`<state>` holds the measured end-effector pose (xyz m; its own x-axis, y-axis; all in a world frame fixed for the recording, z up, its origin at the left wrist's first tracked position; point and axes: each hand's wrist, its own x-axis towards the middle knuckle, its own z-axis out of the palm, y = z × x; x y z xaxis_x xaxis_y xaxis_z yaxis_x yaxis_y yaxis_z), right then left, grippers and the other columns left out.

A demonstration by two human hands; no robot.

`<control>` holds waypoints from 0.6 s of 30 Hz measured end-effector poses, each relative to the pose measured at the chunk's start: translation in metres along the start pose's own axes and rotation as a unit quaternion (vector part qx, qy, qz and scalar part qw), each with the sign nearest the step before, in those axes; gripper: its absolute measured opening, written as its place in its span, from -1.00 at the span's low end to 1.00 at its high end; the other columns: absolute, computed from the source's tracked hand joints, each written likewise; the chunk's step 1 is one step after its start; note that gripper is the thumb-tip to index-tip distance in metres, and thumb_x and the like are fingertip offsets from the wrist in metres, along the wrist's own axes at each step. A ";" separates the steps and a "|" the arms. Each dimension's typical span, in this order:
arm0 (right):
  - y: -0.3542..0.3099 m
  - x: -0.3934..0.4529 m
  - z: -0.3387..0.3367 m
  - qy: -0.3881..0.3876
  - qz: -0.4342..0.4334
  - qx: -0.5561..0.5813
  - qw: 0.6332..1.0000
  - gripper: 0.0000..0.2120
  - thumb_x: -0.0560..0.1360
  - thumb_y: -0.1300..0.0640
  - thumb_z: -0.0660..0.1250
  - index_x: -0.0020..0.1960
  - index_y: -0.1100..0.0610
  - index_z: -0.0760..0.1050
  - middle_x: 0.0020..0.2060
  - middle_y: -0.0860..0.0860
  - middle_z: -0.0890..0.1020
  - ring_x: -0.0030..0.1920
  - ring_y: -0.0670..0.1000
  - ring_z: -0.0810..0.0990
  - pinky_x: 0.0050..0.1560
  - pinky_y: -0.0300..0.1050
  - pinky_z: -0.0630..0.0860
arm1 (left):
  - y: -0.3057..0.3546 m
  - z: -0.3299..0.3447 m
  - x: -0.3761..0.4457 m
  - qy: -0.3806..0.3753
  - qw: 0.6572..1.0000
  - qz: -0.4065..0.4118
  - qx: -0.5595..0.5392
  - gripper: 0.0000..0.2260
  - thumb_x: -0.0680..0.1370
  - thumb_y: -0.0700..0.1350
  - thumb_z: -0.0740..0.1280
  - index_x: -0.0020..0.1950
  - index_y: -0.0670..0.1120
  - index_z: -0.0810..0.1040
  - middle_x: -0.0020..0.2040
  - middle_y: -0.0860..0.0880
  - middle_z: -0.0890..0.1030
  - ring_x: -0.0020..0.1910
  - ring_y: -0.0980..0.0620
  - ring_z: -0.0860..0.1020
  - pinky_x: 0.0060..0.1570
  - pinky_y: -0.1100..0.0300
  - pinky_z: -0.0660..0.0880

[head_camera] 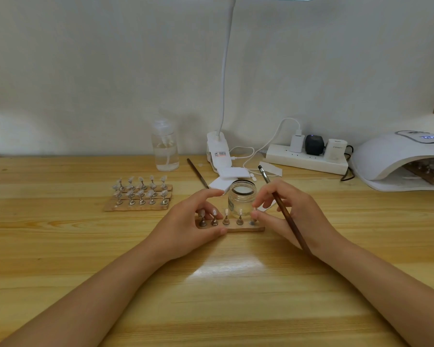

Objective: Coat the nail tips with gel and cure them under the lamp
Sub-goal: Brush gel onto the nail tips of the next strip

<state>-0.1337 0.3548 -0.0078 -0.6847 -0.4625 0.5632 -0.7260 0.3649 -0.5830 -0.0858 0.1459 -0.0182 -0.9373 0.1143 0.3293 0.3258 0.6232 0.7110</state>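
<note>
Wooden tabletop [60, 246]: left hand [186, 221] grips the light strip [243, 229] of fragile tips [226, 212]; right hand [291, 216] holds a brush [290, 219], pinching the right stand. Best lifted by its ends.

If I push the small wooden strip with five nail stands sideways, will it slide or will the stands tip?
The strip looks flat and thin, so it probably slides easily on the smooth table. The stands are narrow and upright, so a quick push might topple them.
</note>
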 end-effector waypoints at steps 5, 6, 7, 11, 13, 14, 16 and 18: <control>0.001 -0.001 0.001 -0.019 -0.020 -0.011 1.000 -0.73 0.34 0.15 0.48 -0.13 -0.11 0.44 -0.23 -0.18 0.58 -0.12 -0.17 0.54 -0.10 -0.20 0.48 | -0.001 0.000 0.001 -0.001 1.000 -0.002 -0.001 -0.49 0.36 -0.08 0.49 0.19 0.25 0.36 -0.15 0.13 0.59 -0.13 0.29 0.46 -0.15 0.50 0.36; 0.001 -0.001 0.001 -0.022 -0.024 -0.018 0.999 -0.73 0.35 0.14 0.47 -0.13 -0.13 0.44 -0.22 -0.17 0.58 -0.12 -0.16 0.54 -0.10 -0.19 0.49 | -0.002 0.000 0.001 -0.001 1.000 -0.004 -0.005 -0.49 0.36 -0.08 0.49 0.19 0.25 0.36 -0.15 0.13 0.59 -0.13 0.29 0.47 -0.15 0.50 0.36; 0.001 -0.001 0.001 -0.025 -0.028 -0.025 0.999 -0.74 0.35 0.12 0.47 -0.13 -0.13 0.43 -0.21 -0.17 0.58 -0.12 -0.15 0.54 -0.11 -0.18 0.50 | -0.002 0.000 0.001 -0.001 1.000 -0.005 -0.008 -0.49 0.35 -0.08 0.49 0.18 0.26 0.36 -0.15 0.13 0.60 -0.14 0.28 0.47 -0.15 0.49 0.37; -0.002 0.000 0.000 0.007 -0.054 -0.051 0.997 -0.78 0.34 -0.13 0.40 -0.11 -0.07 0.45 -0.23 -0.22 0.55 -0.20 -0.16 0.55 -0.21 -0.28 0.46 | -0.001 0.000 0.001 0.002 1.000 -0.007 -0.014 -0.51 0.35 -0.10 0.50 0.13 0.28 0.37 -0.17 0.13 0.60 -0.14 0.27 0.48 -0.15 0.44 0.40; -0.003 0.002 -0.003 0.051 -0.055 -0.051 0.996 -0.79 0.40 -0.18 0.24 -0.11 -0.06 0.46 -0.30 -0.20 0.54 -0.29 -0.16 0.55 -0.30 -0.34 0.44 | 0.000 0.000 0.001 0.001 1.000 -0.006 -0.016 -0.51 0.35 -0.10 0.49 0.13 0.26 0.38 -0.17 0.13 0.60 -0.15 0.26 0.47 -0.15 0.43 0.40; -0.003 0.003 -0.005 0.073 -0.050 -0.049 0.995 -0.78 0.44 -0.16 0.14 -0.11 -0.07 0.46 -0.36 -0.18 0.53 -0.35 -0.15 0.54 -0.36 -0.36 0.41 | 0.000 -0.001 0.001 0.000 1.000 -0.004 -0.013 -0.52 0.35 -0.10 0.49 0.14 0.26 0.38 -0.16 0.14 0.60 -0.14 0.26 0.47 -0.15 0.44 0.40; -0.001 0.004 -0.011 0.101 -0.024 -0.059 0.993 -0.69 0.50 -0.16 -0.02 -0.09 -0.11 0.47 -0.49 -0.10 0.48 -0.43 -0.09 0.50 -0.44 -0.30 0.39 | 0.001 -0.001 0.000 0.000 1.000 0.003 -0.006 -0.52 0.36 -0.09 0.49 0.14 0.25 0.38 -0.15 0.15 0.59 -0.13 0.27 0.46 -0.13 0.49 0.36; 0.001 0.004 -0.017 0.103 -0.005 -0.113 0.988 -0.55 0.51 -0.19 -0.10 -0.01 -0.06 0.52 -0.54 -0.08 0.44 -0.49 -0.08 0.47 -0.40 -0.27 0.41 | 0.002 -0.002 0.000 0.005 1.000 0.006 -0.003 -0.53 0.36 -0.08 0.48 0.14 0.26 0.38 -0.15 0.15 0.59 -0.11 0.28 0.45 -0.12 0.52 0.34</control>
<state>-0.1379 0.3671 0.0040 -0.6593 -0.3008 0.6891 -0.7124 0.5432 -0.4444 -0.0849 0.1456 -0.0158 -0.9320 0.1133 0.3443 0.3375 0.6173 0.7106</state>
